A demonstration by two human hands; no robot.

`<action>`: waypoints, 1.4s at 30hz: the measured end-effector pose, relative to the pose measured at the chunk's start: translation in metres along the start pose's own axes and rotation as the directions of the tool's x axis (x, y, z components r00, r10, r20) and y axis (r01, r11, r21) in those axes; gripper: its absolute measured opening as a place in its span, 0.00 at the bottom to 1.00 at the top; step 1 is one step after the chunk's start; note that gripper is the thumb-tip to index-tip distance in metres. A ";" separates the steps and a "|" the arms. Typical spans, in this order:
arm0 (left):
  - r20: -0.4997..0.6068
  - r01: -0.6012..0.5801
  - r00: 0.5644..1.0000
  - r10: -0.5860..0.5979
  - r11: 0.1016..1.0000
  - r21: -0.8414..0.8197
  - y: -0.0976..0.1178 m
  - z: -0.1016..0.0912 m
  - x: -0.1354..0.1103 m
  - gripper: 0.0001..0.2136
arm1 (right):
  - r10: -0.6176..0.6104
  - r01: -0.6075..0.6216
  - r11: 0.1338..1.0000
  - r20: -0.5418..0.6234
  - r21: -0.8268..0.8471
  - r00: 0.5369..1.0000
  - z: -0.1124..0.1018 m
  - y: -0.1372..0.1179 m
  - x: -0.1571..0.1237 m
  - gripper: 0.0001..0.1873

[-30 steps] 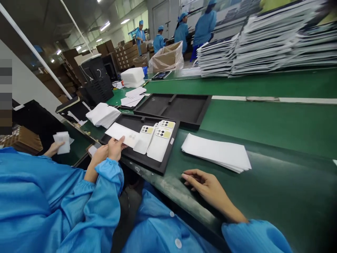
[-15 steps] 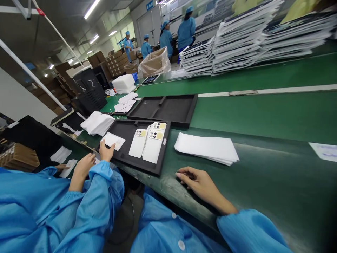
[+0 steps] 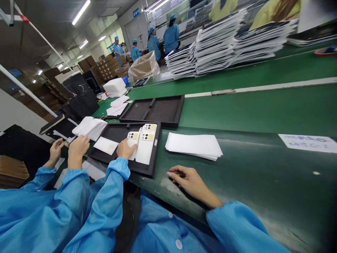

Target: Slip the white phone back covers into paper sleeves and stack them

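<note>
My left hand (image 3: 126, 149) is on a white phone (image 3: 132, 141) in the near black tray (image 3: 150, 170), its fingers closed at the phone's edge. Beside it lie more white phones (image 3: 144, 151) with camera lenses and a yellowish patch at the top, partly overlapping. To the left in the same tray is a white envelope-like sleeve (image 3: 106, 145). My right hand (image 3: 185, 181) rests on the green bench by its front edge, holding nothing, with fingers loosely bent. Beyond it is a short stack of white sleeves (image 3: 193, 146), untouched.
A second black tray (image 3: 168, 114) stands behind the first. A co-worker's hands (image 3: 77, 149) are close by on the left, near a white pile (image 3: 90, 127). Tall stacks of white-edged packets (image 3: 216, 47) stand at the back. A marked paper label (image 3: 308, 143) lies at right.
My left hand has left the white sleeve and moved right onto a phone. The co-worker's hands have risen. The view has turned slightly right; my right hand stays on the bench.
</note>
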State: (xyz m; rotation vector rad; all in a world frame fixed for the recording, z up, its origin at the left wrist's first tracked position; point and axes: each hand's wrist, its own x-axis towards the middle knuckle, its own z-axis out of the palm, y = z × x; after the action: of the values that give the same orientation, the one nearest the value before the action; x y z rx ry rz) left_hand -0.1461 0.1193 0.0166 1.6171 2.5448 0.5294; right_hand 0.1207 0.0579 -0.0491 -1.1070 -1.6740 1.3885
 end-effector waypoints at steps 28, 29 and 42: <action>-0.176 -0.469 0.874 0.454 0.881 -0.059 0.003 -0.014 -0.038 0.33 | -0.217 0.198 0.973 -0.176 -0.119 0.960 -0.003 -0.008 -0.001 0.16; -0.162 -0.519 0.849 0.503 0.852 -0.073 0.006 -0.017 -0.044 0.34 | -0.291 0.253 0.952 -0.256 -0.170 0.922 -0.006 -0.010 -0.002 0.15; 0.208 -0.873 0.463 0.861 0.484 -0.062 0.056 -0.036 -0.093 0.33 | -0.707 0.623 0.485 0.145 -0.614 0.693 -0.046 -0.019 0.002 0.44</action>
State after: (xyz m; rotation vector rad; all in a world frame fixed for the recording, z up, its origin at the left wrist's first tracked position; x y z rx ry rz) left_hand -0.0661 0.0490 0.0576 2.7653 1.3732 0.2791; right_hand 0.1575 0.0765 -0.0217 -0.6662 -2.2034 0.2207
